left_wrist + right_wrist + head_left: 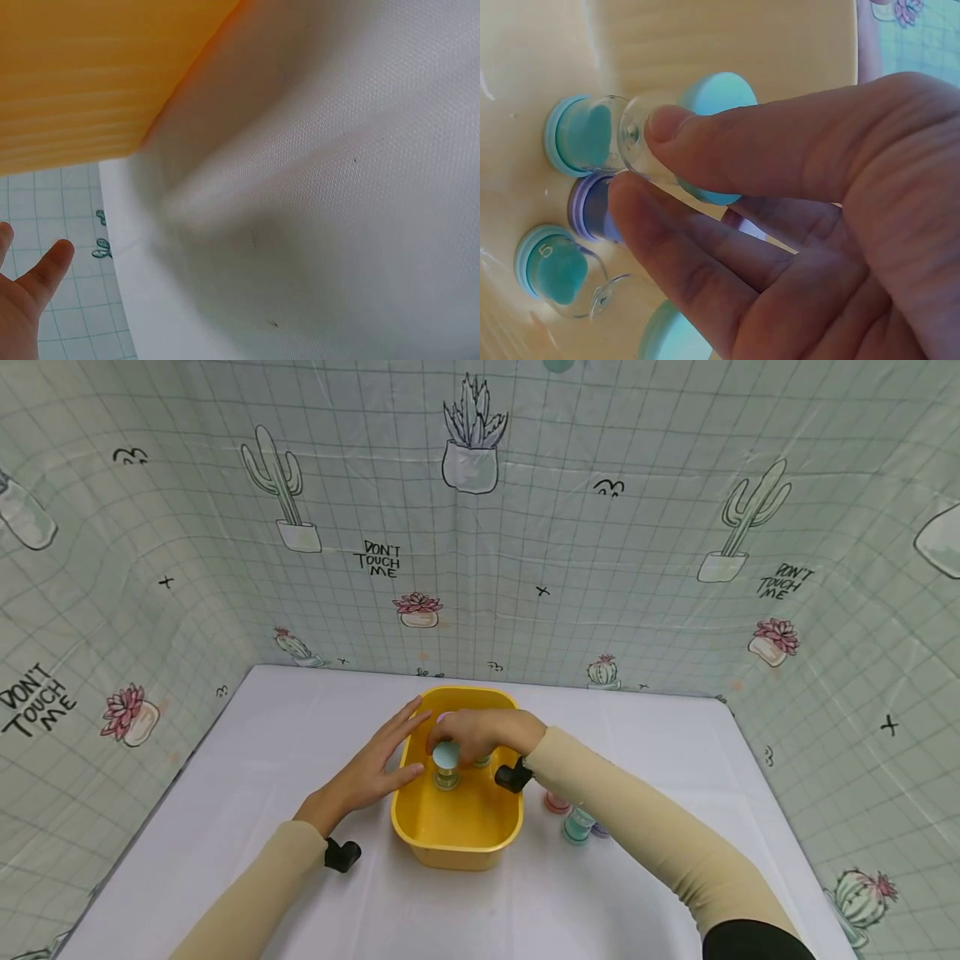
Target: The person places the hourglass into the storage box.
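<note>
At the bottom of the head view, the left sleeve (247, 893) comes in from the lower left and the right sleeve (660, 843) from the lower right. Just beside the basin, in the lower right part of the frame, a teal jar (577, 825), a purple jar (600, 829) and a red jar (557, 803) stand on the white table (300, 743), partly hidden by the right sleeve.

The yellow basin (459, 852) sits at the lower centre. The left hand (367, 772) lies along its left side, fingers straight and spread; its grip has hold of nothing, and whether the thumb touches the rim I cannot tell.

Inside the basin, in the centre of the frame, is the held jar (446, 756), clear with a teal top end. The right hand (483, 733) reaches over it, its grip closed to a pinch of thumb and fingers around the jar. In the right wrist view the held jar is above a lower jar (585, 139), teal end down, clear ends meeting or nearly so. Lower left there, another teal-ended jar (559, 274) and a purple-ended jar (592, 206) stand near.

Farthest, across the upper frame, hangs a gridded curtain (570, 543) printed with cacti.
</note>
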Available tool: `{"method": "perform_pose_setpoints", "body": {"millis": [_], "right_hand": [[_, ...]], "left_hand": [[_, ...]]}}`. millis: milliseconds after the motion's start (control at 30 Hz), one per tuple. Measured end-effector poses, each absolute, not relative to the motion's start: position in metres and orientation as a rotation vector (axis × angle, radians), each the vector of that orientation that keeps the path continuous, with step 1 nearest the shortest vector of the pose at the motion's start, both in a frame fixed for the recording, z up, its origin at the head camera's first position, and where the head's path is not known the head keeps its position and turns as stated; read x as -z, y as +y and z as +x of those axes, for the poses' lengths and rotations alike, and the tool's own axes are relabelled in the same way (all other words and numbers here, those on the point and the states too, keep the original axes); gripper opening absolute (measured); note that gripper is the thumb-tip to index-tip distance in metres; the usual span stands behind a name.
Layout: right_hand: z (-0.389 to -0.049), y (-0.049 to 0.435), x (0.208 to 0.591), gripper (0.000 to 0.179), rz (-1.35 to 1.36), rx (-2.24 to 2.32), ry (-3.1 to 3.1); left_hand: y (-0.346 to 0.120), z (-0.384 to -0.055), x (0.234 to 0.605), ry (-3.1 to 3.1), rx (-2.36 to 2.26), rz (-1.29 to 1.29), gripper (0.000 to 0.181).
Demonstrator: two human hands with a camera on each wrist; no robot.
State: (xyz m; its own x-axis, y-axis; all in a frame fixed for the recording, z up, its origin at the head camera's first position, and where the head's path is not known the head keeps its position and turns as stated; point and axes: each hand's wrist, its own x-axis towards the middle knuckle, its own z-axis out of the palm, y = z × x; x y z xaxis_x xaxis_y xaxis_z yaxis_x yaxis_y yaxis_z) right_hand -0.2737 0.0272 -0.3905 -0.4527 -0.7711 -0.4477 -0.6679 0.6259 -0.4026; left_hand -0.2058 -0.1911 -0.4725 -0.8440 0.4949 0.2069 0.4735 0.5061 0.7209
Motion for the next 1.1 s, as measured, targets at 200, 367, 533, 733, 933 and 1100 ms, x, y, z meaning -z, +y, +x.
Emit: {"method": "perform_pose_setpoints", "body": {"millis": [200,367,533,733,933,1100], "right_hand": [[-0.274,0.029,0.39,0.048,-1.145,0.252,2.254],[-0.274,0.033,0.381,0.044,-1.141,0.327,2.261],[-0.276,0.045,0.369,0.041,-1.153,0.425,2.255],[-0.281,0.078,0.347,0.039,-1.157,0.595,2.269],[-0.284,0.125,0.335,0.039,-1.058,0.73,2.35],[-0.283,0.162,0.338,0.04,-1.013,0.765,2.44]], "left_hand": [[-0.191,-0.205,0.472,2.702,-1.284,0.869,0.074],[-0.191,-0.205,0.472,2.709,-1.281,0.875,0.074],[-0.192,-0.204,0.472,2.703,-1.289,0.876,0.074],[-0.19,-0.205,0.472,2.703,-1.283,0.86,0.075],[-0.189,-0.205,0.474,2.702,-1.298,0.868,0.074],[-0.189,-0.205,0.475,2.708,-1.296,0.873,0.074]]}}
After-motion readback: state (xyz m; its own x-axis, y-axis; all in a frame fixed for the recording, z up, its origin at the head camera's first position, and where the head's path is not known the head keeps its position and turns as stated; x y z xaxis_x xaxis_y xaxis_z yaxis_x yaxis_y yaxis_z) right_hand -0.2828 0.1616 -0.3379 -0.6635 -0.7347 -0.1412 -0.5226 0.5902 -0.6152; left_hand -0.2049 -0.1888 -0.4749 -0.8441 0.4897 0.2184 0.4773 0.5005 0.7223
